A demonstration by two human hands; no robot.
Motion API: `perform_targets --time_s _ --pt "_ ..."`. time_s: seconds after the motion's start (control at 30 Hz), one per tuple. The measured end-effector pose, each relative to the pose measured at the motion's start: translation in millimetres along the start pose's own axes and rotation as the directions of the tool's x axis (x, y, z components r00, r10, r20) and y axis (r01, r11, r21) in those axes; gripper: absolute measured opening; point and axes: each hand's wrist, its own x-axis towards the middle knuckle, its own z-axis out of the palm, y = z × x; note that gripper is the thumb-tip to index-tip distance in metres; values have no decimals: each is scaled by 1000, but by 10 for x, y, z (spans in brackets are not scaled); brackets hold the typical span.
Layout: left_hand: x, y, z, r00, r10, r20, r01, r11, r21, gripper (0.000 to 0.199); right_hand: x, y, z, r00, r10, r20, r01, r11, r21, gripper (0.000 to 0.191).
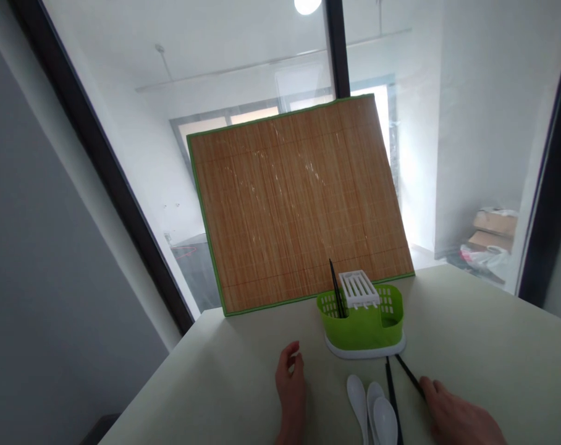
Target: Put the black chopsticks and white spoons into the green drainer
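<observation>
Pinching a slim black chopstick in the right hand, with the left hand half-curled (empty).

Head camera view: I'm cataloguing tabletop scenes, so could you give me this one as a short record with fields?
left hand: fingers loosely curled, nothing seen in its grasp
right hand: fingers on a black chopstick
holder: green basket on a white base
in holder: upright black chopsticks, left side
on holder: white slatted rack
spoons: three, white, lying between the hands
loose chopsticks: black, right of the spoons; exact count unclear
mat: brown, green-edged, standing behind the holder
table: pale
</observation>
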Motion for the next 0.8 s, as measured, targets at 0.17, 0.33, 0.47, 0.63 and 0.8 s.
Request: perform_targets --time_s 0.17,0.33,0.47,0.63,0.8 --pt "-71 -2 79 1000 4 26 -2 997 -72 28 68 95 18 1000 5 22 -4 998 -63 50" --pt "-147 18 83 999 22 44 -18 997 -78 29 39 197 -48 999 11 44 -11 1000 -17 53" --pt "-177 48 98 998 18 67 -12 996 -87 31 26 432 -93 999 26 38 -29 995 95 48" --pt "-245 132 149 992 18 124 -10 998 -66 34 24 517 -451 995 -7 -97 39 940 338 27" --pt "-382 194 186 973 96 209 -95 995 -14 36 -51 263 -824 936 -129 -328 305 763 570 28"
